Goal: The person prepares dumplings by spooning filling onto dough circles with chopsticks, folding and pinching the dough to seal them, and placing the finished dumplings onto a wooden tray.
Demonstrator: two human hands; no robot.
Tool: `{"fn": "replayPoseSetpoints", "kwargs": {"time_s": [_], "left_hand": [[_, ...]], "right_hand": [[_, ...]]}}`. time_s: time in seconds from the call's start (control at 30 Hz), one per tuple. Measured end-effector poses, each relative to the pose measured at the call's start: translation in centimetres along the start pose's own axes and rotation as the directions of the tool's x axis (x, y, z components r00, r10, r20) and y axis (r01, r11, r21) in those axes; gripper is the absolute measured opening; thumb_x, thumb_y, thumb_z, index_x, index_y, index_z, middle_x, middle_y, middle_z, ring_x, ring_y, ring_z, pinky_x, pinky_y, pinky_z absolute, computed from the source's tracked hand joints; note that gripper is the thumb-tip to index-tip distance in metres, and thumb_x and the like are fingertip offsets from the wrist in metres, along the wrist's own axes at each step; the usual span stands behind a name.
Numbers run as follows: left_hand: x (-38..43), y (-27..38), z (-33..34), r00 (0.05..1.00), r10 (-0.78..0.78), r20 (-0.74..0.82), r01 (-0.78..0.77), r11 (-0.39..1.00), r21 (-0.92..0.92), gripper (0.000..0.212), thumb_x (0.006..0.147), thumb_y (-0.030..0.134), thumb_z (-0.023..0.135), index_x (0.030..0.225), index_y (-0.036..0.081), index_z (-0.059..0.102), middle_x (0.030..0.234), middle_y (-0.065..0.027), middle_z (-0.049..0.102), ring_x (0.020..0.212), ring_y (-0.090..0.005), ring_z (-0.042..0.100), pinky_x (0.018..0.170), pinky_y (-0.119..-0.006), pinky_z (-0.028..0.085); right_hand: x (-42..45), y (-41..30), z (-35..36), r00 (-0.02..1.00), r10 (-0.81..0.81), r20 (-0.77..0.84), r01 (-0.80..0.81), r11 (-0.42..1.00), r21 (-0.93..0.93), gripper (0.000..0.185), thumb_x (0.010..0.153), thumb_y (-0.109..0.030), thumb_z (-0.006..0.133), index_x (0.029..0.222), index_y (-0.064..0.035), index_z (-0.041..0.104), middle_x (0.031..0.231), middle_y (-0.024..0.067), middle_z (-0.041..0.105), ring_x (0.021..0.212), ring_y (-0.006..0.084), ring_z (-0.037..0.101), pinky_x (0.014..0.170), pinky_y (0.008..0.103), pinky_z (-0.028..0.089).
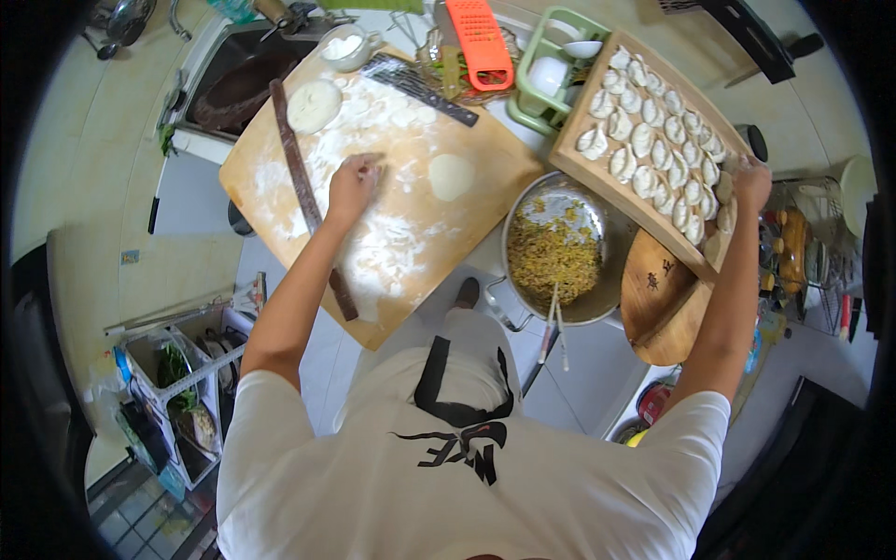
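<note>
Over the floured wooden board [413,231], my left hand [353,185] has its fingers loosely bent and nothing visible in them. A long dark rolling pin [297,164] lies beside it, passing under my left forearm. To its right rests a flat round dough wrapper [451,177]; a thicker dough round [313,106] is farther back. My right hand [750,182] grips the right end of a wooden tray [630,199], its fingers partly hidden. Several rows of folded dumplings [651,136] fill much of the tray, which overhangs the pot's rim.
A metal pot [553,252] holds chopped filling with chopsticks [555,322] in it. Wooden round board [661,301] sits under the tray's corner. Behind are a flour-dusted knife [420,89], orange grater [481,45], flour cup [344,49], green dish rack [535,98] and sink [234,80].
</note>
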State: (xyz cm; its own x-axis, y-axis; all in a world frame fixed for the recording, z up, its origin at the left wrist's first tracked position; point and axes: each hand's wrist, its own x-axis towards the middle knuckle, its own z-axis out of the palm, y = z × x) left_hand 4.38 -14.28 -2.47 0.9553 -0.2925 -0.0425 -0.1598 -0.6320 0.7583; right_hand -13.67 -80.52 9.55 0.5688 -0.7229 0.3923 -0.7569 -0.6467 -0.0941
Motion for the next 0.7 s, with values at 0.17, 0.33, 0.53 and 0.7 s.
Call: {"fn": "replayPoseSetpoints", "kwargs": {"time_s": [0.17,0.33,0.53,0.7], "left_hand": [[6.1,-4.0,-0.6,0.998,0.007,-0.061,0.008,0.970,0.241,0.027,0.082,0.019,0.058,0.104,0.007,0.067,0.107,-0.0192,0.062,0.093,-0.0325,0.062,0.083,-0.040,0.048],[11.6,-5.6,1.6,0.932,0.353,-0.085,-0.265,0.820,0.507,0.027,0.082,0.014,0.054,0.105,0.004,0.065,0.109,-0.0208,0.061,0.102,-0.0341,0.058,0.089,-0.040,0.046],[10.3,-2.6,4.6,0.777,0.604,0.178,-0.625,0.709,0.327,0.029,0.082,0.011,0.053,0.108,0.005,0.061,0.111,-0.0163,0.060,0.106,-0.0320,0.054,0.094,-0.040,0.043],[6.8,0.1,10.5,0.565,0.797,0.213,-0.824,0.554,0.114,0.032,0.082,0.013,0.058,0.114,0.004,0.059,0.113,-0.0166,0.059,0.107,-0.0284,0.053,0.096,-0.041,0.040]], "right_hand": [[-0.4,-2.7,-3.0,0.995,-0.094,-0.030,0.097,0.988,0.118,0.035,0.086,-0.033,0.059,0.104,-0.0040,0.067,0.099,0.0183,0.066,0.091,0.0323,0.064,0.080,0.0360,0.048],[-6.3,-12.0,-8.5,0.956,-0.291,-0.035,0.273,0.842,0.465,0.031,0.086,-0.026,0.062,0.106,-0.0019,0.066,0.103,0.0144,0.066,0.097,0.0240,0.062,0.085,0.0301,0.045],[-22.4,-25.5,-17.7,0.812,-0.575,0.102,0.391,0.665,0.637,0.023,0.083,-0.014,0.065,0.103,-0.0029,0.066,0.110,0.0143,0.061,0.104,0.0272,0.058,0.092,0.0339,0.042],[-31.9,-29.9,-19.0,0.644,-0.716,0.270,0.389,0.610,0.691,0.024,0.081,-0.016,0.065,0.101,-0.0031,0.067,0.113,0.0166,0.060,0.107,0.0320,0.056,0.096,0.0385,0.043]]}}
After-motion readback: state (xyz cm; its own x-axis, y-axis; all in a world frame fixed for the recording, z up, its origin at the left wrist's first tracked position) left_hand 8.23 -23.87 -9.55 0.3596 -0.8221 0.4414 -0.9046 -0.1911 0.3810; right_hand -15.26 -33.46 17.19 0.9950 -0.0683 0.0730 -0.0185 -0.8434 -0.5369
